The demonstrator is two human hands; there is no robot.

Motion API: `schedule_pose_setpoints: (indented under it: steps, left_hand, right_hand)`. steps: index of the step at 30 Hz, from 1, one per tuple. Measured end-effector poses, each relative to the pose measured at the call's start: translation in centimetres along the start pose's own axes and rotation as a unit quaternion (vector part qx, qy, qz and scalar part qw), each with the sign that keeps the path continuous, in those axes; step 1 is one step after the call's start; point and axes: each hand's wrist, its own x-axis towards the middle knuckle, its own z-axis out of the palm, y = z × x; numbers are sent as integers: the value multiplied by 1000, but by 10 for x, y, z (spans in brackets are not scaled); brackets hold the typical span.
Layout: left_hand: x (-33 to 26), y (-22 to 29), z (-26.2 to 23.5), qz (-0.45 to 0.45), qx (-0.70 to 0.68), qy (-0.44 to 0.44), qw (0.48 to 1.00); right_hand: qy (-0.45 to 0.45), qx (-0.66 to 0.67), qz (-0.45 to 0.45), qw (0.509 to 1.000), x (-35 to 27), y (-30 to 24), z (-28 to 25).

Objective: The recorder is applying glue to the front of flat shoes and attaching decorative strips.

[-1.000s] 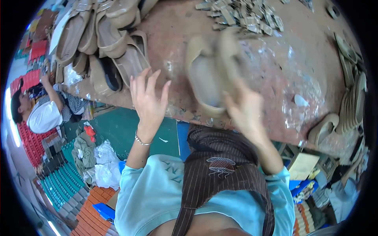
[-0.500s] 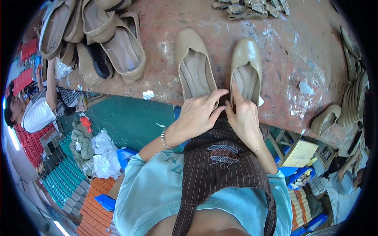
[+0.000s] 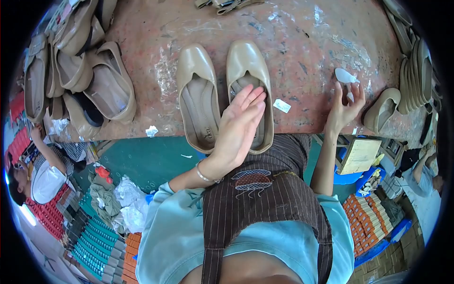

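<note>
A pair of shiny beige slip-on shoes stands side by side at the table's near edge, toes pointing away. My left hand is over the right shoe, fingers stretched out and covering part of its insole. Beside it, the left shoe shows its pale insole and heel. Over to the right, my right hand reaches onto the table with fingers apart. Its fingertips are at the near side of a small translucent white plastic piece, perhaps a little bottle; firm contact cannot be made out.
More beige shoes are heaped at the left. Others stand in a row at the right, with a single shoe nearer me. Scraps of white paper lie on the worn table. One person is at the far left.
My right hand has left the shoe and moved right to the white plastic piece. My left hand has moved from the heels to over the right shoe. The view has shifted.
</note>
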Motion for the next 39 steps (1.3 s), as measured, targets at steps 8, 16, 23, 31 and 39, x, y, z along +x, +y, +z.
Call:
schedule_pose_setpoints:
  steps: [8,16,23,31,39]
  left_hand:
    - [64,-40,-19,137,-289,-45,946]
    - [56,-49,-26,25,-315,-144,938]
    - [44,-50,-8,24,-235,-30,971]
    - [45,-52,-4,61,-203,-20,977]
    - [46,-57,-8,68,-210,-36,975]
  right_hand:
    - [-104,-20,69,992,24,32,5]
    - [-303,144,-4,942,2,-44,-3]
    - [-396,5,-215,893,-5,-71,3]
    - [-413,-53,-270,868,-3,-82,8]
    - [-422,-81,-288,856,-1,-95,11]
